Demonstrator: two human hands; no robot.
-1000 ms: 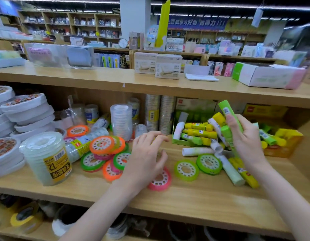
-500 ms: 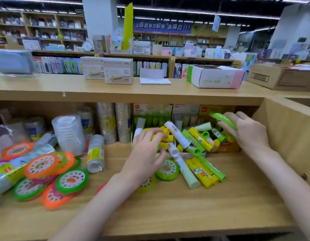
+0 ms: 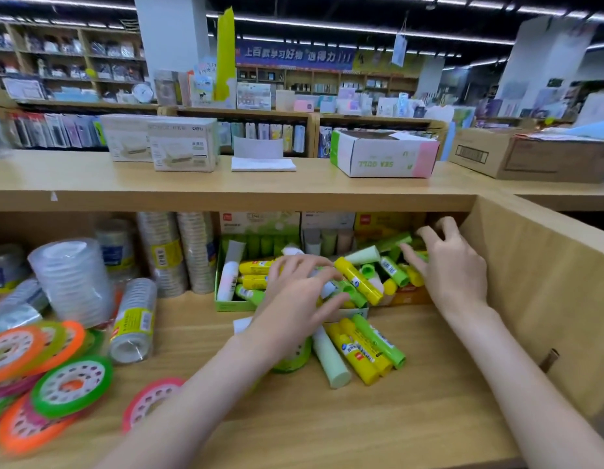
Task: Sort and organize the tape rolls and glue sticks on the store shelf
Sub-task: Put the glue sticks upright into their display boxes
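Glue sticks (image 3: pixel 358 280) lie under both hands' spread, empty fingers (image 3: pixel 327 275), touching them.

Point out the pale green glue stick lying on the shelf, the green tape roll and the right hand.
pale green glue stick (image 3: pixel 330 359), head view, mid-barrel.
green tape roll (image 3: pixel 71 386), head view, white perforated face.
right hand (image 3: pixel 454 272), head view, back of hand.

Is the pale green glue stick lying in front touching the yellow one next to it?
Touching. In the head view the pale green glue stick lies side by side against the yellow glue stick on the shelf, with no wood showing between them.
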